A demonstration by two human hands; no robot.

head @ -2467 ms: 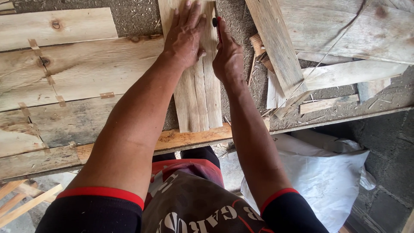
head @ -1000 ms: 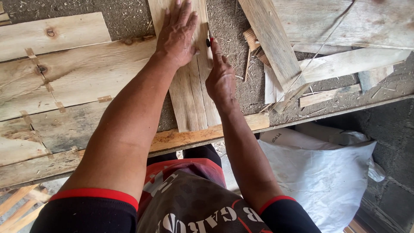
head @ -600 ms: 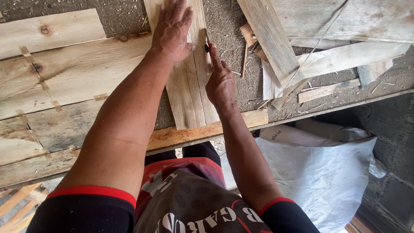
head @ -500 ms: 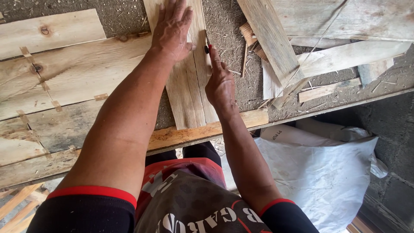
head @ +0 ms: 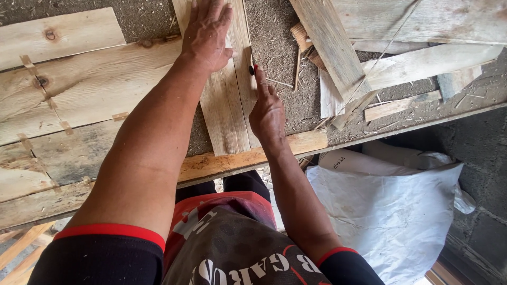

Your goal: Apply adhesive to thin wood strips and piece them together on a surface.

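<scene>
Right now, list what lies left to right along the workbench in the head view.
Knotty boards → left hand flat on the narrow plank → right hand with a marker → slanted plank → offcuts.

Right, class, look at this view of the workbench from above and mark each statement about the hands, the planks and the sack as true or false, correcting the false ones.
1. The left hand lies flat on the narrow plank. True.
2. The right hand holds a hammer. False: it holds a small marker or pencil with a red and black tip.
3. The marker tip is at the right edge of the narrow plank. True.
4. A white sack lies on top of the bench. False: it lies below the bench edge, on the person's right.
5. Both hands are lifted clear of the wood. False: the left hand presses on the plank.
</scene>
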